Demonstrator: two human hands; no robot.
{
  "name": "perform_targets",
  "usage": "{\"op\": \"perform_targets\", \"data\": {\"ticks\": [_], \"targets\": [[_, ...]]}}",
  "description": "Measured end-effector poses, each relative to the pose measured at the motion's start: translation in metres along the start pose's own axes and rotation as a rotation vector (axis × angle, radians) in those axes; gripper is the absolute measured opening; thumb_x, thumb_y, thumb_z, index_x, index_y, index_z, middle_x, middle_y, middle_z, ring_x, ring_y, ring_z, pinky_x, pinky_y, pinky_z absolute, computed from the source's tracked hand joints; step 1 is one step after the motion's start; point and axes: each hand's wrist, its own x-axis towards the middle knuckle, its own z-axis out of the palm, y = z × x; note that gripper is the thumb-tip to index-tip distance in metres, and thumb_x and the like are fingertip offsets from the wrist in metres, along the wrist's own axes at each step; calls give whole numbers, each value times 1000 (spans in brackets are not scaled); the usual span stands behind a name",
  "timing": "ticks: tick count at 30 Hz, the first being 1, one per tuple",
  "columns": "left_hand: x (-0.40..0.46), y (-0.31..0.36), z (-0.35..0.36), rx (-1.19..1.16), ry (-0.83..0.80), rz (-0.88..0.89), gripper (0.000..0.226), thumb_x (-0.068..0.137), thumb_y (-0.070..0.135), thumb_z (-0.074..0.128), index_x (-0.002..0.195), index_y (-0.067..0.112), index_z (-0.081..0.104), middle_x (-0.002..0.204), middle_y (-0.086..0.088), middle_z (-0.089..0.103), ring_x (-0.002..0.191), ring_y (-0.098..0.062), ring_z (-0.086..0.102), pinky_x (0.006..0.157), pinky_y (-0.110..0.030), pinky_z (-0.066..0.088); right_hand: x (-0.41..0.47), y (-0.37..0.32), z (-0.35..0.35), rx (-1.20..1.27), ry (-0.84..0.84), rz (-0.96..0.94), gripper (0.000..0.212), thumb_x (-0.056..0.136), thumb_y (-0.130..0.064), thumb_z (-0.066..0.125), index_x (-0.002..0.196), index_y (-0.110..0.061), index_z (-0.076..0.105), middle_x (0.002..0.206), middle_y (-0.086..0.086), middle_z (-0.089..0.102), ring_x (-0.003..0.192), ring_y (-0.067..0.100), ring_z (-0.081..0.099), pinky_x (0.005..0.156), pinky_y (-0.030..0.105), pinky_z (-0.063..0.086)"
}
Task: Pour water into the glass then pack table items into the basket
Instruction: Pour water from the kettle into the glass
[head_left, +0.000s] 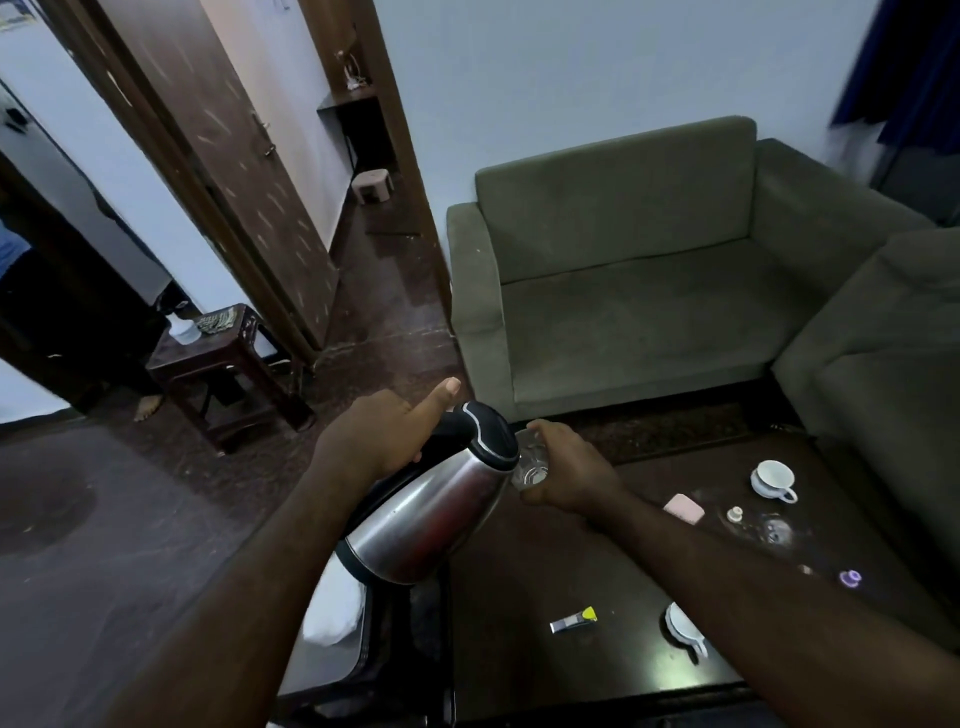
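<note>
A steel kettle (431, 514) with a black lid is tilted to the right, its spout at the rim of a clear glass (532, 465). My left hand (384, 436) grips the kettle's black handle, thumb raised. My right hand (563, 470) holds the glass in the air above the dark table (519, 582). On the table lie a white cup (772, 480), a pink block (684, 507), a small tube with a yellow cap (574, 621), a purple piece (850, 578) and a second white cup (683, 626) partly hidden by my right forearm. No basket is in view.
A green sofa (649, 291) stands behind and to the right of the table. A dark wooden stool (223, 358) with a white container sits at the left near an open door (234, 171). White cloth (332, 603) lies below the kettle.
</note>
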Motion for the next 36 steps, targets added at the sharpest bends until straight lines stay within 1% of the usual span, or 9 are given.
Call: {"op": "perform_targets", "data": {"ticks": [3, 5, 7, 10, 14, 20, 27, 32, 36], "targets": [[-2, 10, 0, 9, 6, 15, 101, 61, 100, 13, 50, 18, 70, 51, 2, 70, 59, -18, 69, 82, -44, 57, -4, 0, -3, 18, 1, -11, 105, 43, -60, 67, 140, -24, 43, 139, 1, 51, 124, 19, 54, 100, 30, 46], [-2, 15, -1, 27, 9, 29, 104, 59, 101, 12, 50, 13, 68, 53, 0, 71, 62, -19, 69, 83, -44, 56, -7, 1, -5, 45, 13, -11, 103, 42, -62, 63, 137, -24, 46, 137, 1, 53, 123, 18, 55, 100, 32, 47], [-3, 19, -1, 57, 20, 32, 106, 57, 102, 11, 55, 11, 68, 62, -3, 72, 69, -21, 69, 85, -44, 55, -10, 1, -6, 62, 24, -10, 98, 45, -60, 65, 134, -23, 48, 135, 1, 54, 121, 18, 56, 98, 32, 47], [-3, 22, -3, 101, 12, 46, 109, 57, 101, 9, 64, 12, 70, 74, -9, 73, 77, -25, 68, 88, -45, 54, -12, 7, -6, 74, 58, 9, 91, 49, -59, 68, 131, -24, 50, 132, -2, 56, 117, 16, 57, 91, 25, 45], [-3, 27, -6, 130, 4, 52, 112, 57, 102, 7, 71, 10, 70, 80, -11, 72, 81, -27, 68, 90, -47, 53, -9, 15, -6, 18, 31, 35, 97, 54, -44, 83, 140, -22, 43, 138, 0, 52, 123, 17, 54, 98, 31, 47], [-3, 33, -11, 156, 23, 73, 107, 60, 100, 8, 65, 12, 68, 74, -9, 72, 75, -25, 68, 87, -46, 54, -7, 23, -6, 24, 50, 58, 93, 52, -41, 83, 136, -24, 46, 132, -3, 55, 118, 14, 55, 86, 21, 40], [-2, 35, -16, 196, 29, 90, 106, 62, 99, 10, 62, 11, 68, 71, -7, 71, 74, -24, 68, 86, -46, 54, -5, 32, -3, 14, 39, 68, 91, 50, -41, 84, 132, -24, 48, 130, -4, 55, 115, 15, 56, 90, 28, 49], [-3, 35, -19, 225, 29, 99, 104, 64, 99, 10, 61, 12, 67, 70, -6, 71, 73, -22, 67, 86, -44, 55, -6, 37, -1, 23, 26, 82, 96, 48, -42, 84, 135, -24, 47, 132, -4, 54, 117, 14, 55, 93, 30, 49], [-3, 35, -21, 233, 24, 110, 104, 65, 98, 10, 60, 11, 67, 69, -5, 71, 73, -22, 66, 86, -44, 54, -7, 40, 0, 30, 33, 84, 91, 48, -42, 84, 131, -25, 50, 128, -5, 55, 114, 15, 57, 91, 32, 51]]}}
